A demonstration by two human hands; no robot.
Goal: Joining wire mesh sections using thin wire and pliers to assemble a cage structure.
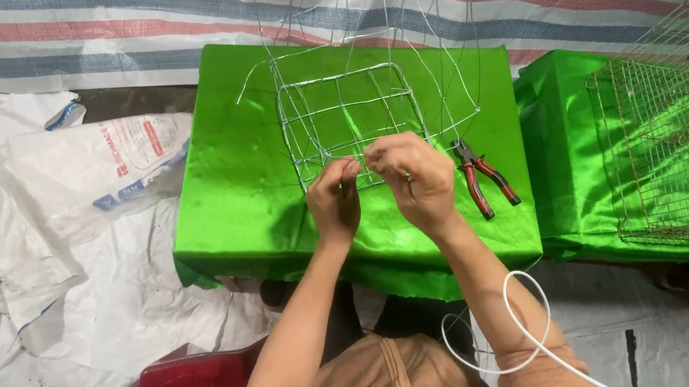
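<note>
Silvery wire grid frame (347, 124) at frame centre has several woven cells, loose strands remaining above, while left hand (334, 199) and right hand (414, 179) pinch wire at its lower edge.

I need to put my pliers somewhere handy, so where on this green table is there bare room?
The green table is bare on its left side, from the wire frame out to the left edge. The near strip below both hands is also free. The right side is crowded: the pliers lie there beside loose wire ends.
</note>
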